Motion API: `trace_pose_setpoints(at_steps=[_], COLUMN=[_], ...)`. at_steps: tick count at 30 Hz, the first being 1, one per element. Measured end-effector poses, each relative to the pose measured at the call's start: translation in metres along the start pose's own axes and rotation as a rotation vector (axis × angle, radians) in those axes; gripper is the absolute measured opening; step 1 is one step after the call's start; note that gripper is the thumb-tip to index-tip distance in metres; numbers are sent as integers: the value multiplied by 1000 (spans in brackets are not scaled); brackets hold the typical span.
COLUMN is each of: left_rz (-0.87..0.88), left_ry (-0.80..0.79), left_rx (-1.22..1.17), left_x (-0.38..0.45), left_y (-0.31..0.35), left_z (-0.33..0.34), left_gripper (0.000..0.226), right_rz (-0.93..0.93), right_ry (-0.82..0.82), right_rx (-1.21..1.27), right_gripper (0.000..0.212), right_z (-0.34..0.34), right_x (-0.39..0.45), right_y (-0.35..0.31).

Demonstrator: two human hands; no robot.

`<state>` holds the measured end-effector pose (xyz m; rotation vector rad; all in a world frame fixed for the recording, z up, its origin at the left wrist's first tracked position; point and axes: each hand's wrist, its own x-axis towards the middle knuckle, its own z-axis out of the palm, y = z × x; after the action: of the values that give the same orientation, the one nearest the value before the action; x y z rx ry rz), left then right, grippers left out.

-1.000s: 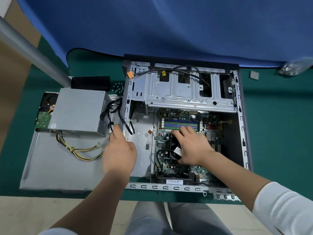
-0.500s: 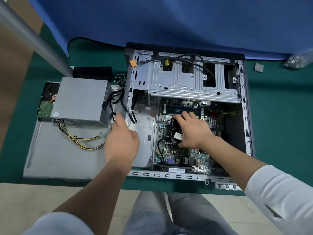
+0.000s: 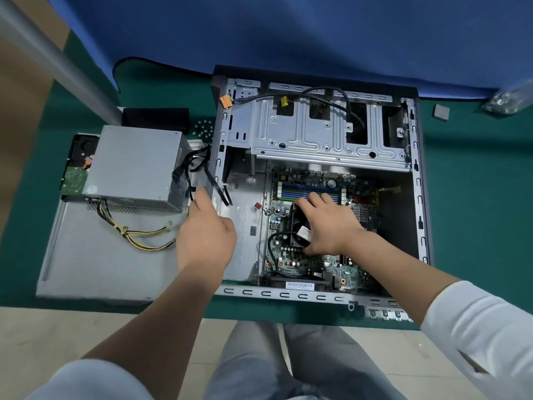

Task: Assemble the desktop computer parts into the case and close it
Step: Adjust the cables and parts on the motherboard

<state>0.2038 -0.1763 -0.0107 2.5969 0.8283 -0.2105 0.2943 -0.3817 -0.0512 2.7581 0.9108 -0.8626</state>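
1. Nearest you, your grey trouser legs (image 3: 288, 365) show below the front edge of the green-covered worktop (image 3: 473, 215), with both forearms reaching forward over it.
2. Your left hand (image 3: 206, 235) sits at the left wall of the open grey metal computer case (image 3: 317, 297). Its fingers are curled, with the forefinger up against the black flat cables (image 3: 213, 180) that hang over that wall. Whether it actually pinches a cable, I cannot tell.
3. Your right hand (image 3: 328, 223) is inside the case, fingers bent around the black CPU cooler fan (image 3: 300, 226), gripping it from the top with the thumb at its near edge. The fan sits on the green motherboard (image 3: 305, 264), which lies flat on the case floor.
4. Just beyond your right hand, the blue and green memory slots (image 3: 302, 189) run left to right across the board.
5. To the left of the case, the flat grey metal side panel (image 3: 95, 264) lies on the worktop. The grey boxy power supply unit (image 3: 135, 166) rests on its far end, with yellow and black wires (image 3: 135, 235) trailing onto the panel.
6. A hard drive with a green circuit board (image 3: 74, 180) pokes out from behind the power supply's left side.
7. Farther back in the case, the silver stamped-metal drive cage (image 3: 326, 137) spans its width, with an orange plug (image 3: 225, 102) at the far left corner.
8. A cluster of small silver screws (image 3: 203, 129) lies on the worktop just left of the case.
9. A blue cloth (image 3: 288, 33) covers the far side.
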Motion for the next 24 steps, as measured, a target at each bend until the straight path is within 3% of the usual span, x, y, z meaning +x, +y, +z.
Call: trace_pose_setpoints(at_steps=[5, 10, 19, 24], left_rz=[4, -2, -8, -10], left_ry=[-7, -20, -12, -14], left_rx=[22, 36, 9, 20], left_x=[0, 0, 0, 0], left_y=[1, 3, 1, 0], left_z=[-1, -3, 0, 1], left_gripper=[52, 54, 53, 54], right_rz=[4, -28, -7, -30], right_ry=[27, -40, 46, 3], right_rx=[-27, -20, -6, -3], right_gripper=[96, 102, 98, 104], right_z=[5, -3, 6, 2], right_x=[-4, 1, -6, -1], right_y=[-7, 3, 1, 3])
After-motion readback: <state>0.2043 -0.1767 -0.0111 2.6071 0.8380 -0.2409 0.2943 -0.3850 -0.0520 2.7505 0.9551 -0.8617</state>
